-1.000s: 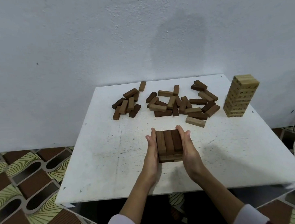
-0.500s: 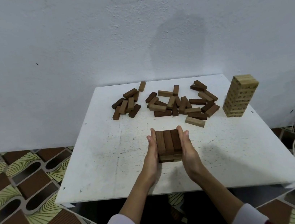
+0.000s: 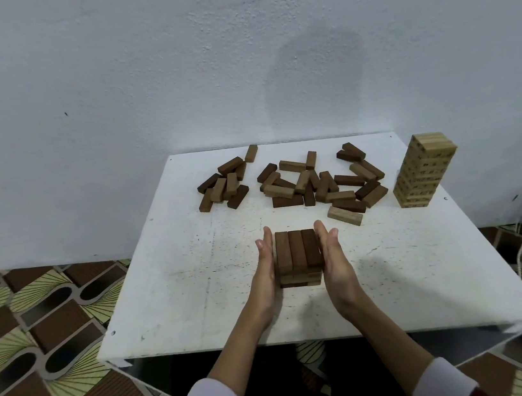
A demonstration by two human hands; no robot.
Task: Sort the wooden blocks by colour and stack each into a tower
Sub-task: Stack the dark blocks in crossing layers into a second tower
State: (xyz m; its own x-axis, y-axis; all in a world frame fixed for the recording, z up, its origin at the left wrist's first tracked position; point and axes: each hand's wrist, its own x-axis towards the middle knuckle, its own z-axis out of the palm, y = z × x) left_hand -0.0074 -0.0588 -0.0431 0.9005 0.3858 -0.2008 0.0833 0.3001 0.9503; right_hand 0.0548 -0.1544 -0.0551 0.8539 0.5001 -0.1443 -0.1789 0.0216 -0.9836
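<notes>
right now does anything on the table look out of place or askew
Mostly tidy. One pale block lies apart from the loose pile, nearest the dark stack that both hands flank. The light tower seems to lean, possibly lens distortion.

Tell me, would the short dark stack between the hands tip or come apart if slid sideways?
The dark stack is low and broad, so tipping seems unlikely. Its layers are loose blocks, so a one-sided push may shear them. The left hand and right hand flank it, which should help.
</notes>
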